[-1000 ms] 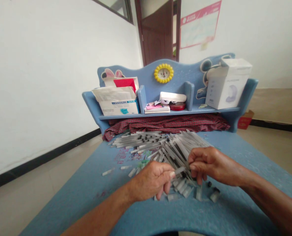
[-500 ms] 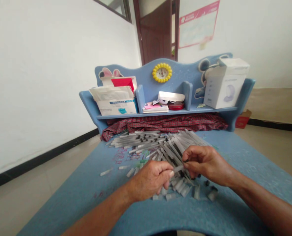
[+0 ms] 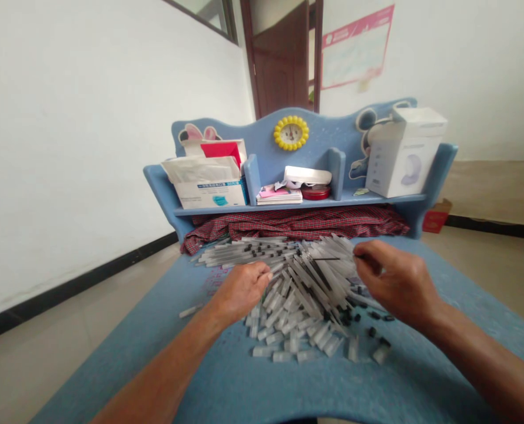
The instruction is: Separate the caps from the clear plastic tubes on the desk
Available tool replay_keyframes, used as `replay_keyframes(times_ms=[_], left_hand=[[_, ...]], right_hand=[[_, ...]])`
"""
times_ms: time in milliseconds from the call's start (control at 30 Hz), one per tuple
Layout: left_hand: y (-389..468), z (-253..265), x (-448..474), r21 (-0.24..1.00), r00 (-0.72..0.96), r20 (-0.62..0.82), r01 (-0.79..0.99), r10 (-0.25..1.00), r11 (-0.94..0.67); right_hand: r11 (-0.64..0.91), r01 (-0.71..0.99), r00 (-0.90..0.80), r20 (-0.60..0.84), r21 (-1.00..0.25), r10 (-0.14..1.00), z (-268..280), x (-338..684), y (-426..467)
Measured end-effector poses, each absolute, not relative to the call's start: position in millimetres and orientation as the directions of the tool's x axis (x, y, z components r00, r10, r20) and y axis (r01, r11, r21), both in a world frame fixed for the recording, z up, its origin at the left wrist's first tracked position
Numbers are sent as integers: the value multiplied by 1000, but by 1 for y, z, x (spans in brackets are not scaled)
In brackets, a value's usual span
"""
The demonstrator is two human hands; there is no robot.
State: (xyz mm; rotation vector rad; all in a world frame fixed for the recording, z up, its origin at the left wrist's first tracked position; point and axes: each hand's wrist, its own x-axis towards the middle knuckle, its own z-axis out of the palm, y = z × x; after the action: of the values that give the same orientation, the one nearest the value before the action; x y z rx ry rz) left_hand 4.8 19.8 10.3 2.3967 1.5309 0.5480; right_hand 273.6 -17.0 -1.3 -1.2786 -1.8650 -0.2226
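Observation:
My right hand point(image 3: 397, 282) is closed in a pinch over the right side of the pile. From its fingertips a slim see-through pen with a dark ink line point(image 3: 326, 259) appears to point left. My left hand point(image 3: 242, 288) is also closed, thumb against fingers, left of the pile; what it pinches, if anything, is hidden. Between the hands lie many clear pen barrels point(image 3: 304, 282), crossing each other. Nearer to me is a spread of short clear pen caps point(image 3: 295, 338). Small black plugs point(image 3: 371, 332) are scattered by the right hand.
A blue table point(image 3: 226, 383) carries a shelf point(image 3: 350, 199) at its back, with a mask box point(image 3: 209, 193), a white box point(image 3: 405, 156) and a red round tin point(image 3: 315, 193). Checked cloth point(image 3: 297, 221) lies beneath the shelf. One loose cap point(image 3: 190, 311) rests at the left.
My hands, close together before over a clear piece, have moved apart: the left to the left, the right up and to the right. The caps between them are now uncovered.

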Motion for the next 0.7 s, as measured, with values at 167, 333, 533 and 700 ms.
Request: replay_keyframes(times_ms=[167,333,533,700], left_hand=[[16,4,9,378,440,145,803,886,-461],[17,1,8,345,461,145,805,875,-482],[13,0,11,343,491,138,791,860,-506],[10,0,13,365,514,142,767,846,-528]], right_hand=[[567,818,-464,468,-101,752,-13,249,-36],[477,810,-421,228,-341,878,2,249,-38],[349,892,-322,139,-285,936,11,277,-22],[399,888,-411,-2,-229,912,1,282,-18]])
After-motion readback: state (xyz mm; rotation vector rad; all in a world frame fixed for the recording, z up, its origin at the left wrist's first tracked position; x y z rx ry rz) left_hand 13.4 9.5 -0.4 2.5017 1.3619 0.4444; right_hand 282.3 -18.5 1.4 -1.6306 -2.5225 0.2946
